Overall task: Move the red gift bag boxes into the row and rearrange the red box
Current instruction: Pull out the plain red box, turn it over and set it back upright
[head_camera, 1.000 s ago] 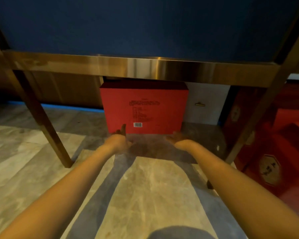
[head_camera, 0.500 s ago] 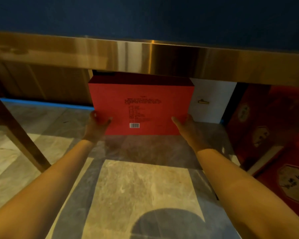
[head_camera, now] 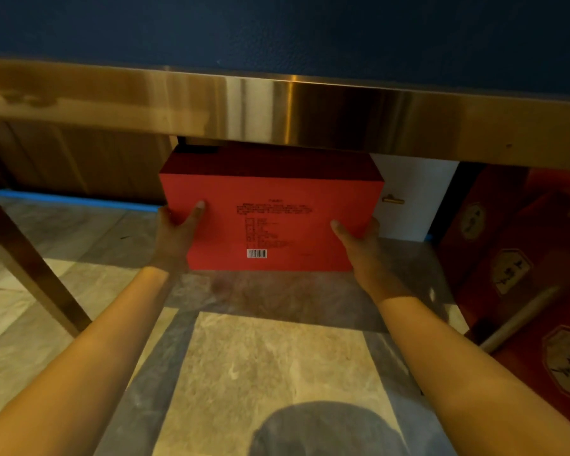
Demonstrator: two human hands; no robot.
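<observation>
A red box (head_camera: 277,205) with black print and a barcode stands on the marble floor under the gold-edged table. My left hand (head_camera: 178,232) grips its left edge, thumb on the front face. Its right edge is held by my right hand (head_camera: 359,238), thumb also on the front. The box tilts slightly toward me. Dark red gift bag boxes (head_camera: 514,258) with hexagonal labels stand in a row at the right, partly cut off by the frame.
The gold table rail (head_camera: 277,113) hangs low over the box. A table leg (head_camera: 30,268) slants down at the left, another leg (head_camera: 520,314) at the right. A white box (head_camera: 412,199) sits behind the red one, against the wooden wall.
Both hands went from hovering open in front of the red box to clasping its two side edges. The view has moved closer and lower under the table.
</observation>
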